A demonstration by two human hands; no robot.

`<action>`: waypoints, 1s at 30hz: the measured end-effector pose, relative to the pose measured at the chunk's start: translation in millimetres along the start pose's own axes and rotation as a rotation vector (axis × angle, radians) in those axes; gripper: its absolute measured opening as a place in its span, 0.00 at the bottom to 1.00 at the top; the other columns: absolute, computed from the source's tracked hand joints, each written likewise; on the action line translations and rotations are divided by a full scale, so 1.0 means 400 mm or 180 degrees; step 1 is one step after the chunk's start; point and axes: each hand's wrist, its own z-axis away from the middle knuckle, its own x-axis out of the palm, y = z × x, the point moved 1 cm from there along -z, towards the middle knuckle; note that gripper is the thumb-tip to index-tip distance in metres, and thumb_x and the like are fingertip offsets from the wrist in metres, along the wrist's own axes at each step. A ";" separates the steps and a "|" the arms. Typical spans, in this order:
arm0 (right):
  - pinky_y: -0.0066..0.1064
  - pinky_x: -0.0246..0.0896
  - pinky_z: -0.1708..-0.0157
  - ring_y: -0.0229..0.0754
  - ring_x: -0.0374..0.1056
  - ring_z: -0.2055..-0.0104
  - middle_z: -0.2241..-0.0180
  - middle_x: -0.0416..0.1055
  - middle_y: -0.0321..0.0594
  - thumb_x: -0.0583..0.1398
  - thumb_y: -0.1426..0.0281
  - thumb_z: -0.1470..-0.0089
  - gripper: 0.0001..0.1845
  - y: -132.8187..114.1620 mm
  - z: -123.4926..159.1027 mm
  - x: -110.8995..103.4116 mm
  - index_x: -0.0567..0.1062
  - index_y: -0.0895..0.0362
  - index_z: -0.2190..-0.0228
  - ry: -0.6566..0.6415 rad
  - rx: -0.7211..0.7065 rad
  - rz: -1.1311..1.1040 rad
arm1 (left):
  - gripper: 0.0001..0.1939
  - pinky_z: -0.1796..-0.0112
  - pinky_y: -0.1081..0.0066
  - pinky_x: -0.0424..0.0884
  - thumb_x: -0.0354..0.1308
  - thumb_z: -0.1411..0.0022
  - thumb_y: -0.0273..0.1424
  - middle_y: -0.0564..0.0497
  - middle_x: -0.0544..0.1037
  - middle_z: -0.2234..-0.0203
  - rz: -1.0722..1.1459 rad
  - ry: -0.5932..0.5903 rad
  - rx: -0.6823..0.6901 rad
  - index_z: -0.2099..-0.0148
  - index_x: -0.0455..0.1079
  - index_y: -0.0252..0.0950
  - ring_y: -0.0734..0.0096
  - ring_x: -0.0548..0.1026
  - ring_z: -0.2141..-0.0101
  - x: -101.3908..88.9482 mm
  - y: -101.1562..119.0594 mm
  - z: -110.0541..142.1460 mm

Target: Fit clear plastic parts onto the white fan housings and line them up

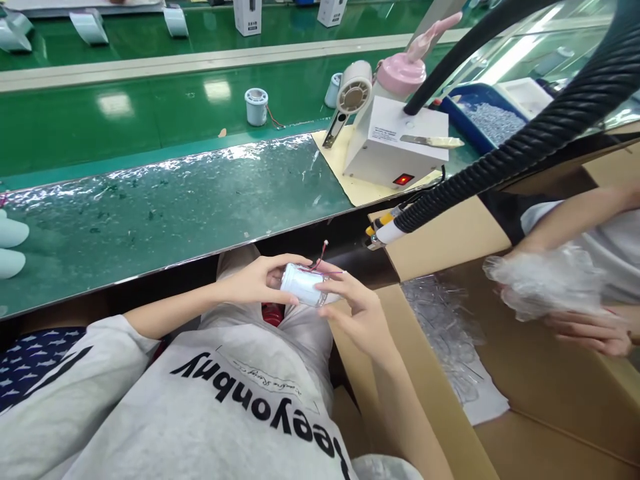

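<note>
Above my lap I hold a small pale-blue cylindrical housing (303, 285) between both hands, lying on its side. My left hand (260, 280) grips its left end with thumb and fingers. At the other end, the fingers of my right hand (353, 303) close around the rim. Thin red and dark wires with a small white connector (325, 243) stick up from the housing. What lies inside the housing is hidden from this angle. To the right, close to my right hand, hangs a white and yellow nozzle (387, 230) on a black corrugated hose (500, 140).
A white box-shaped device (397, 143) with a lit red switch stands on the bench (175, 207). Beside it are a handheld fan (353, 93) and a pink-topped bottle (400, 73). Another housing (257, 107) rests on the green belt (165, 107). A co-worker's hands (590, 327) hold clear plastic over a cardboard box (560, 400).
</note>
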 end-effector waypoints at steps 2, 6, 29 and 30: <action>0.51 0.73 0.38 0.57 0.75 0.39 0.41 0.78 0.45 0.72 0.59 0.43 0.15 -0.003 0.014 -0.004 0.85 0.48 0.54 -0.0142 -0.0275 0.0520 | 0.38 0.53 0.64 0.77 0.76 0.46 0.36 0.41 0.78 0.41 0.0236 0.0008 -0.0094 0.34 0.71 0.40 0.63 0.80 0.53 0.001 -0.001 0.005; 0.48 0.75 0.40 0.57 0.77 0.40 0.43 0.80 0.45 0.70 0.57 0.39 0.17 0.000 0.039 -0.006 0.82 0.48 0.51 -0.0154 -0.0500 0.0800 | 0.39 0.57 0.67 0.76 0.76 0.46 0.39 0.42 0.79 0.42 0.0003 -0.0130 -0.0084 0.33 0.71 0.42 0.63 0.80 0.56 -0.002 0.013 0.015; 0.34 0.80 0.54 0.46 0.80 0.51 0.50 0.81 0.42 0.74 0.54 0.45 0.22 -0.012 0.047 0.010 0.80 0.48 0.52 -0.0161 0.0513 -0.0853 | 0.39 0.44 0.60 0.78 0.73 0.39 0.34 0.41 0.70 0.31 -0.0982 -0.0549 0.1066 0.28 0.66 0.50 0.51 0.73 0.35 -0.013 0.031 0.037; 0.32 0.80 0.55 0.46 0.80 0.51 0.50 0.81 0.42 0.74 0.54 0.45 0.22 -0.012 0.046 0.011 0.80 0.48 0.52 -0.0178 0.0575 -0.0941 | 0.39 0.45 0.60 0.78 0.73 0.39 0.35 0.42 0.70 0.31 -0.0995 -0.0551 0.1071 0.28 0.66 0.50 0.51 0.73 0.35 -0.013 0.030 0.037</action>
